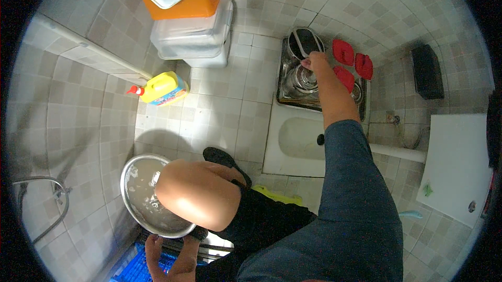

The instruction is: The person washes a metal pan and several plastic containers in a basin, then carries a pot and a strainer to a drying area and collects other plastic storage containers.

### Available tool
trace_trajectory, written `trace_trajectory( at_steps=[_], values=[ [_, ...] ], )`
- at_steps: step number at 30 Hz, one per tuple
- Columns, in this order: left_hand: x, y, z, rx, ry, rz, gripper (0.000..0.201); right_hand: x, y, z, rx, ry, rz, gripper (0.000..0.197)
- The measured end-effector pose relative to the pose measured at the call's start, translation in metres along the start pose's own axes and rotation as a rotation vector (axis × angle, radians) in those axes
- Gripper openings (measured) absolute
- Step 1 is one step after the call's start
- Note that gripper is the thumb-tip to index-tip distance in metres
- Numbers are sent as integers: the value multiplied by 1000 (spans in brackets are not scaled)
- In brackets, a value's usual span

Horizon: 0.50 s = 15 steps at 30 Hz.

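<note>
My right arm stretches to the metal tray (pixel 319 106) at the upper right. There my right hand (pixel 315 62) is closed at the near edge of an oval metal container (pixel 299 46), dark inside with a pale band across it. Its fingertips are partly hidden. Shiny round steel vessels (pixel 303 80) sit just below that hand. At the lower left, my left hand (pixel 153 245) is at the near rim of a round metal basin (pixel 125 188), its fingers apparently gripping the edge. Cloudy water fills the basin, and my bent knee overlaps its right side.
Red petal-shaped pieces (pixel 343 52) lie beside the tray. A white squat toilet pan (pixel 293 166) adjoins it. A yellow jug with a red cap (pixel 164 88) stands by the left wall. Stacked plastic boxes (pixel 188 36) rise behind; a blue crate (pixel 137 266) sits below the basin.
</note>
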<state>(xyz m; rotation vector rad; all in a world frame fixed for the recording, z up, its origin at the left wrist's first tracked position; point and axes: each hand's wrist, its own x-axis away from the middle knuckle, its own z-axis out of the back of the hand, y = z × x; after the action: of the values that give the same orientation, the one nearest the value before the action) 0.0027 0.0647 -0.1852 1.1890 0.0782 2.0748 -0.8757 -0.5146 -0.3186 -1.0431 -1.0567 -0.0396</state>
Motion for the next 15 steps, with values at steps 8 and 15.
trace_trajectory(
  at_steps=[8, 15],
  values=[
    [24, 34, -10, -234, 182, -168, 39, 87, -2, -14, -89, -131, 96, 23],
    [56, 68, 20, -202, 276, -131, 39, 206, 32, -89, 473, -804, 385, 33]
  ],
)
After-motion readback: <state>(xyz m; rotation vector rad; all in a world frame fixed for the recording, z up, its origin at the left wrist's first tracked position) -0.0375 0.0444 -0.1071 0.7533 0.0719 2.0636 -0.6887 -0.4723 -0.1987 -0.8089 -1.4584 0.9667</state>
